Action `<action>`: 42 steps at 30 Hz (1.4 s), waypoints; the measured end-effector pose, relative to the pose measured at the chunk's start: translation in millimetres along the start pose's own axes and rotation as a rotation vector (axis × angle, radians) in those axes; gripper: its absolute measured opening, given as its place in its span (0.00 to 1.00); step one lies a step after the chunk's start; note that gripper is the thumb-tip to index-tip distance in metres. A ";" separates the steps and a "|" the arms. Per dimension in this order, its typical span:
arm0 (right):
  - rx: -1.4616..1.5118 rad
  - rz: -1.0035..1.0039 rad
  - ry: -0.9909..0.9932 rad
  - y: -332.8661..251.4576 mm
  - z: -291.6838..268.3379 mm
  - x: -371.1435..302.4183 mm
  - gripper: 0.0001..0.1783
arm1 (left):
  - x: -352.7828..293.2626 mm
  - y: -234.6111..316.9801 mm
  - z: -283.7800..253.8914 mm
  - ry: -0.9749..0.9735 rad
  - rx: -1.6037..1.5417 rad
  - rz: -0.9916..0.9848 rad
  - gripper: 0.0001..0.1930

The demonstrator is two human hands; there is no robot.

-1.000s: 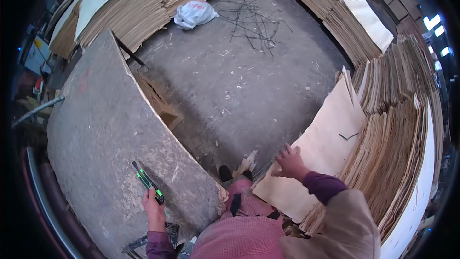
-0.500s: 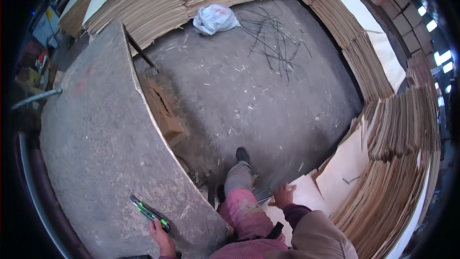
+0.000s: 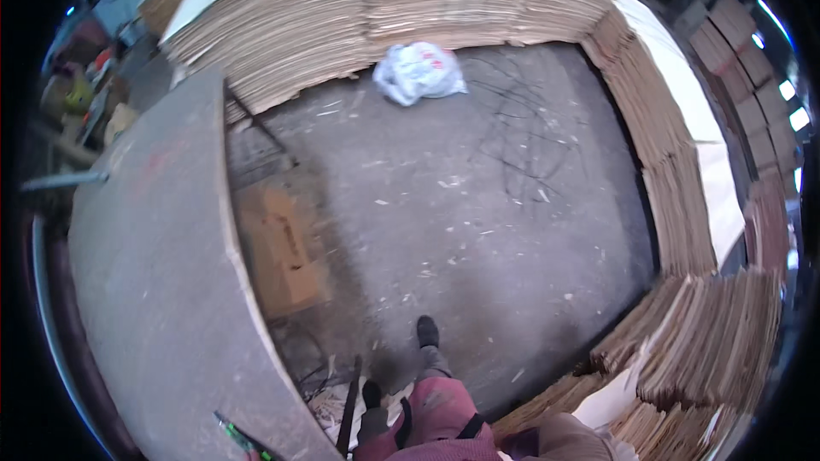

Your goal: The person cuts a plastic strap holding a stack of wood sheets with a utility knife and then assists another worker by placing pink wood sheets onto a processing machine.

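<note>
A green and black utility knife (image 3: 239, 437) shows at the lower edge, above the grey tabletop (image 3: 162, 290). My left hand (image 3: 254, 456) is closed on it; only a sliver of the fingers is in the picture. My right hand is out of sight. Part of the right arm's sleeve (image 3: 564, 437) shows at the bottom, beside the stacked wood veneer sheets (image 3: 709, 341) on my right. One pale sheet (image 3: 617, 397) sticks out from that stack at an angle.
Tall veneer stacks (image 3: 444, 4) line the far side, with more stacks (image 3: 653, 111) along the right. On the floor lie a white plastic bag (image 3: 418, 72), tangled dark strapping (image 3: 525, 137) and wood scraps. Under the table's edge is a cardboard box (image 3: 278, 248).
The view has shifted, and the table, bag and stacks appear lower. My right hand has left the picture. My left hand and the knife have slid to the lower edge.
</note>
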State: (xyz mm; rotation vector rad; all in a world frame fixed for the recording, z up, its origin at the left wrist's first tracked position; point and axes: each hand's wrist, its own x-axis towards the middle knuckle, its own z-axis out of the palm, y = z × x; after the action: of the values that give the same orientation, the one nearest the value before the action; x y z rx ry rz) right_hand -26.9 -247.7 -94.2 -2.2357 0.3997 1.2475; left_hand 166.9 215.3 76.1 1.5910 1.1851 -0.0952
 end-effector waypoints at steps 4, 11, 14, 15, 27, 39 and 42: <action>0.018 -0.124 -0.016 -4.2 -50.1 42.3 0.13 | -13.0 22.3 26.5 0.052 -0.091 -0.010 0.17; 0.050 -0.166 0.038 10.3 -103.3 63.6 0.13 | 14.8 48.5 116.4 0.073 0.003 0.001 0.16; 0.018 -0.179 0.064 13.4 -126.6 69.0 0.12 | 26.2 55.1 127.1 0.054 0.001 0.020 0.16; 0.001 -0.178 0.080 16.4 -140.0 72.0 0.12 | 29.8 55.8 136.3 0.039 -0.008 0.022 0.16; -0.339 -0.541 0.053 -61.2 -341.8 182.6 0.12 | 41.3 -14.7 37.6 0.323 -0.144 0.025 0.17; -0.629 -0.811 -0.169 -46.5 -610.6 412.0 0.12 | -144.9 -151.7 205.9 0.994 -0.579 -0.357 0.18; -1.530 -1.248 0.002 -58.3 -677.7 483.2 0.07 | -145.9 -175.9 227.3 1.218 -0.570 -0.292 0.13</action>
State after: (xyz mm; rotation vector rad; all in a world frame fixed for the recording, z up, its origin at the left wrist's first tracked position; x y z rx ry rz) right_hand 723.4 -597.0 -200.1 -2.4662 -2.2708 0.7185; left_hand 80.6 -68.8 -49.3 0.8705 2.0952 1.0661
